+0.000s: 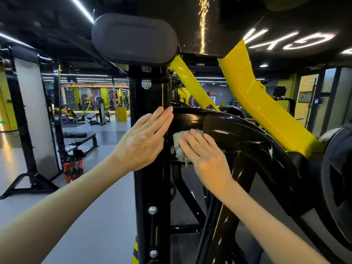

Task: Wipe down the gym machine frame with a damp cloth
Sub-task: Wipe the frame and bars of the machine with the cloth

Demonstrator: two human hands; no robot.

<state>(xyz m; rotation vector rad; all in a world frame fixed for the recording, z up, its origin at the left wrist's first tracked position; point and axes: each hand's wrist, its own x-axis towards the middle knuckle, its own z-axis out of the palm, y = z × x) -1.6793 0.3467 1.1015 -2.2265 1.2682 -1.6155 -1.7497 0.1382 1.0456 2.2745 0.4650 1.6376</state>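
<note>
The gym machine frame is glossy black: an upright post (152, 187) in the middle and a thick curved arm (238, 130) running off to the right. My right hand (207, 159) presses a pale green cloth (178, 141) flat against the curved arm where it meets the post; most of the cloth is hidden under my fingers. My left hand (144, 141) lies flat on the post with straight fingers, just left of the cloth.
A grey pad (133, 37) sits on top of the post. Yellow frame bars (262, 103) slope down to the right behind the arm. A black weight plate (337, 178) stands at the right edge. Benches and racks (80, 138) stand on the grey floor to the left.
</note>
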